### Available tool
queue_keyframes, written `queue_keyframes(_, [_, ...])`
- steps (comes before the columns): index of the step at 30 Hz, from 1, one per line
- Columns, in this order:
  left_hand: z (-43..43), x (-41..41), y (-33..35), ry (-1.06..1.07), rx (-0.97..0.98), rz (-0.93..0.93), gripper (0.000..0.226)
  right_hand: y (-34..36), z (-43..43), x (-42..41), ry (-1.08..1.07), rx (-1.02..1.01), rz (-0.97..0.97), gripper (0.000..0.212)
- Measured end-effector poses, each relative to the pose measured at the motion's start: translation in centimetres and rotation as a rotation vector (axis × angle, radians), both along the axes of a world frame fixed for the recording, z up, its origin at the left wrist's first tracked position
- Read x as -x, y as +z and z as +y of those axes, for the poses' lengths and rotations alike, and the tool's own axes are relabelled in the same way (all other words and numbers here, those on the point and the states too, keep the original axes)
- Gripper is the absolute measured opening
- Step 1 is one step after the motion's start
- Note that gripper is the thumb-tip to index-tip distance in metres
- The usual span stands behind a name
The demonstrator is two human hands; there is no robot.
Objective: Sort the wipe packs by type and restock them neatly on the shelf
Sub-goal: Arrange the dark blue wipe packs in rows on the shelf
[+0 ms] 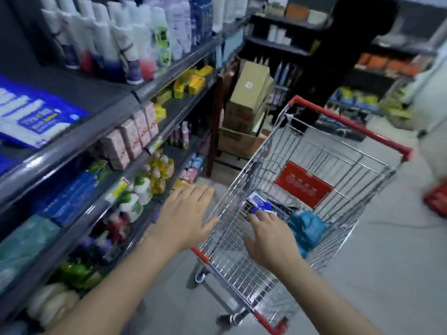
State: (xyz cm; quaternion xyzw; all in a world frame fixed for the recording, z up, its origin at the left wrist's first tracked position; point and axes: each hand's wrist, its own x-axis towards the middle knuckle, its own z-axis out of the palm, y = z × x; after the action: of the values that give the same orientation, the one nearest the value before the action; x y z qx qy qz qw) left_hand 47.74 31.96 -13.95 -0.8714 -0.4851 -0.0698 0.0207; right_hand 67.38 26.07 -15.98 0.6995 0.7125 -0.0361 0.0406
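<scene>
We are holding our left hand (186,213) palm down just beside the near left rim of the shopping cart (232,238), fingers straight and spread, its grip apart and holding nothing, the thumb close to the wire. We are stretching our right hand (271,240) over the rim and down into the basket, thumb splayed toward the wire wall, fingertips (252,220) lying on a blue-and-white wipe pack (256,201) that is resting low in the basket near a teal pack (307,228). A red sign (303,187) inside the cart is carrying white writing that we are unable to read, and the print on the wipe pack and on the blue package (31,117) on the shelf (72,146) to our left is smeared too. Blur is keeping us from telling whether the right grip is clamped on the wipe pack or only touching it.
</scene>
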Motion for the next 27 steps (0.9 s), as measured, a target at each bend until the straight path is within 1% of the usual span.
queue_keyframes(3, [0.7,-4.3,-1.1,-0.075,0.074,0.042,0.072,-0.9,-0.7,-3.6,-0.104,0.037,0.057,0.051])
queue_keyframes(6, [2.4,-8.8,-3.2,-0.148,0.132,0.092,0.071,-2.8,-0.4,-7.7,-0.182,0.105,0.102,0.047])
queue_keyframes(9, [4.9,-13.4,-6.3,-0.144,0.207,0.103,0.071,-5.6,1.8,-12.4,-0.216,0.203,0.108,0.043])
queue_keyframes(12, [8.2,-18.3,-10.6,-0.088,0.286,0.176,0.071,-9.2,6.4,-17.3,-0.203,0.312,0.127,0.046])
queue_keyframes(15, [12.5,-23.5,-15.8,-0.014,0.420,0.225,0.067,-14.1,12.4,-22.7,-0.207,0.423,0.159,0.046])
queue_keyframes(18, [17.6,-28.3,-21.6,0.026,0.527,0.270,0.062,-20.9,18.3,-27.3,-0.200,0.552,0.196,0.045])
queue_keyframes(23, [25.5,-35.4,-32.6,0.068,0.572,0.275,0.042,-32.3,24.8,-31.5,-0.227,0.678,0.326,0.054])
queue_keyframes(25, [27.9,-37.6,-36.9,0.041,0.613,0.315,0.042,-36.5,26.4,-32.4,-0.223,0.708,0.351,0.056])
queue_keyframes(27, [29.8,-39.4,-40.6,-0.050,0.671,0.344,0.049,-40.1,27.3,-33.1,-0.172,0.702,0.369,0.059])
